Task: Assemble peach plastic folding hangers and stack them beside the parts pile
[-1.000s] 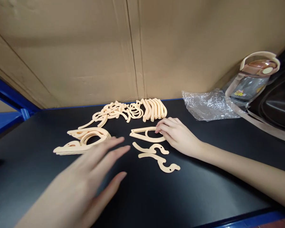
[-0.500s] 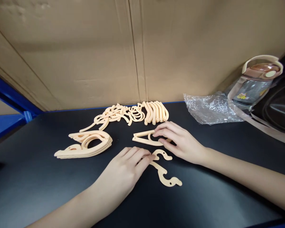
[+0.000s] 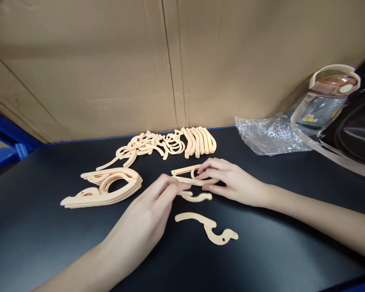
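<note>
My left hand (image 3: 152,207) is closed, pinching a beige curved hanger arm (image 3: 197,197) just above the table. Its fingertips cover one end of the arm. Beside it, the fingers of my right hand (image 3: 228,178) are curled onto a beige hanger frame (image 3: 187,170) of two bars, with a curved part between them, lying on the table. Part of that frame is hidden under the fingers. Nearer to me lies a loose hanger arm (image 3: 194,217) with a hooked, holed end. To the left rests a stack of folded hangers (image 3: 121,194).
Toward the back of the black table (image 3: 249,251) lie a jumble of hanger parts (image 3: 142,144) and a row of curved bars (image 3: 200,142). Back right are a crumpled clear plastic bag (image 3: 264,138) and a strapped water bottle (image 3: 325,107). Cardboard (image 3: 109,61) stands behind.
My left hand has lifted one hanger arm off the table toward the frame. The other arm now lies by itself. My right hand stays on the frame.
</note>
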`<state>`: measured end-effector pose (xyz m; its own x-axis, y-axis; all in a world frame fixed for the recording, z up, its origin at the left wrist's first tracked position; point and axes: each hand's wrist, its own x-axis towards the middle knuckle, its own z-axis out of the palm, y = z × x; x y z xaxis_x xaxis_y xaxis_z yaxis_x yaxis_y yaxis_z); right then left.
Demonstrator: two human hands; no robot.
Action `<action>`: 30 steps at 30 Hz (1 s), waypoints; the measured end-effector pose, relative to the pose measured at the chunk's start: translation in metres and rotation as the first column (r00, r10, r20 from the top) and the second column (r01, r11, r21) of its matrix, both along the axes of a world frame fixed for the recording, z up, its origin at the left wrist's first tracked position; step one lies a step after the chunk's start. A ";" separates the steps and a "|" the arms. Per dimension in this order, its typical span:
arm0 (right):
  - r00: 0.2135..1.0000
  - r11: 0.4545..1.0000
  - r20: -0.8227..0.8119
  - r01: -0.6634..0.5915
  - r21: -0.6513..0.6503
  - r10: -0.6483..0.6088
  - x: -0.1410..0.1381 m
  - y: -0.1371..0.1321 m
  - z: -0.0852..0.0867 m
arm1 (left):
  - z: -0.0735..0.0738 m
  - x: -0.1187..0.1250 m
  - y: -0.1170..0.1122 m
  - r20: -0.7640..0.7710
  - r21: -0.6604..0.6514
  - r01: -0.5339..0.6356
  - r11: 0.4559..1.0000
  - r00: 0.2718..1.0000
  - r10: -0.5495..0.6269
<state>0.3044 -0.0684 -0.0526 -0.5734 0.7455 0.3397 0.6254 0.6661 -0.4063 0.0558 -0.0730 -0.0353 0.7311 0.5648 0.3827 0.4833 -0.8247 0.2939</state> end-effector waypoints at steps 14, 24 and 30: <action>0.998 0.974 -0.062 -0.012 -0.225 -0.002 0.004 0.004 0.006 | 0.004 -0.002 0.003 -0.111 0.199 -0.360 0.912 0.916 0.386; 0.990 0.918 -0.144 -0.065 -0.392 0.009 0.007 0.005 0.007 | 0.003 -0.001 0.009 -0.271 0.022 -0.086 0.996 0.958 0.089; 0.970 0.882 -0.241 -0.133 -0.452 0.023 0.010 0.006 0.009 | 0.003 -0.003 0.010 -0.260 -0.054 -0.064 0.997 0.964 0.048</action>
